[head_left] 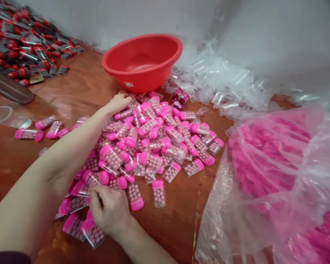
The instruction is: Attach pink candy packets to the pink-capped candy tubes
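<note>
A broad pile of small clear containers (151, 143) filled with pink beads and topped with bright pink caps lies in front of me. My left hand (121, 101) reaches over to the far side of the pile, just below the red basin; its fingers are stretched out against the containers and partly hidden. At the near edge of the pile, my right hand (110, 209) is curled into a closed shape among the containers. Its fingertips are turned under, so what they hold, if anything, is hidden. Two capped containers (93, 233) lie just below that hand.
The red basin (143, 82) stands behind the pile. Red-capped containers (30, 47) are heaped at the far left. Empty clear containers (222, 80) lie at the back right. A clear plastic bag (217, 205) of pink caps (266, 154) is on the right.
</note>
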